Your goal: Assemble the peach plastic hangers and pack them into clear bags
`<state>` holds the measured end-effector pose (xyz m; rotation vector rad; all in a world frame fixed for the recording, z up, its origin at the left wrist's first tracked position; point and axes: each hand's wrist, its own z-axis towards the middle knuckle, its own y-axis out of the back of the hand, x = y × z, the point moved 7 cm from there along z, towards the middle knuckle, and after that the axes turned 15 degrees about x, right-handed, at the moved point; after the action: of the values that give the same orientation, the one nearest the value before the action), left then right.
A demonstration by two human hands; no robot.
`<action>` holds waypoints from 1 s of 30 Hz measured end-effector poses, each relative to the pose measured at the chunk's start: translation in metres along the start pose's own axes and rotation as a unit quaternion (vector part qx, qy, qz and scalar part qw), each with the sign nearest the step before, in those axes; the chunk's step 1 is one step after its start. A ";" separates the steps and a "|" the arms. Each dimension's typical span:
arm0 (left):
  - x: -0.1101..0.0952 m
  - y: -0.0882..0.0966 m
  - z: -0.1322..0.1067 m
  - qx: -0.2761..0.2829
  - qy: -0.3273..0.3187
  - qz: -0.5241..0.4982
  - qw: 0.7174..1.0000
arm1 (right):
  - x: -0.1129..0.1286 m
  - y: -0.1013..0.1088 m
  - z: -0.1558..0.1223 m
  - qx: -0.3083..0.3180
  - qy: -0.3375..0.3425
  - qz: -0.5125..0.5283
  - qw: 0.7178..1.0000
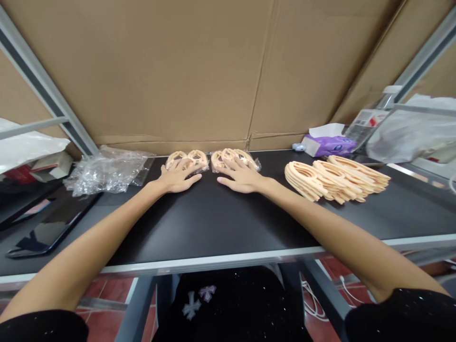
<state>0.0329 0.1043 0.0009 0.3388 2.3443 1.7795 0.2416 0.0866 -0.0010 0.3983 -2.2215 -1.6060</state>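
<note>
Two clear plastic packs of pale peach, looped pieces lie side by side at the back of the black table. My left hand (177, 178) rests with fingers spread on the left pack (196, 157). On the right pack (228, 154) my right hand (243, 176) lies flat, its fingers also apart. Both palms face down, and the fingers partly cover the packs. Farther right, stacks of loose peach looped pieces (335, 180) lean over in overlapping rows. A heap of clear plastic bags (109, 171) sits to the left of my left hand.
Cardboard (178, 71) walls the table's back. At the back right stand a purple tissue pack (329, 142), a plastic bottle (370, 118) and a white plastic bag (416, 128). A dark, glossy flat object (57, 223) lies at the left. Metal uprights frame both sides.
</note>
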 end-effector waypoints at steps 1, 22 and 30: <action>-0.001 0.000 0.001 0.005 0.000 0.000 1.000 | -0.001 0.001 0.003 0.010 0.005 0.004 1.000; -0.015 0.001 0.010 0.012 -0.029 0.033 0.999 | -0.013 0.009 0.019 -0.025 -0.002 0.003 1.000; -0.025 0.031 -0.011 -0.076 -0.052 0.048 0.995 | -0.043 0.060 -0.051 -0.189 0.026 -0.019 0.981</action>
<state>0.0561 0.0956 0.0342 0.5158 2.1403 1.9194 0.3027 0.0807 0.0646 0.3694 -1.8233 -1.9608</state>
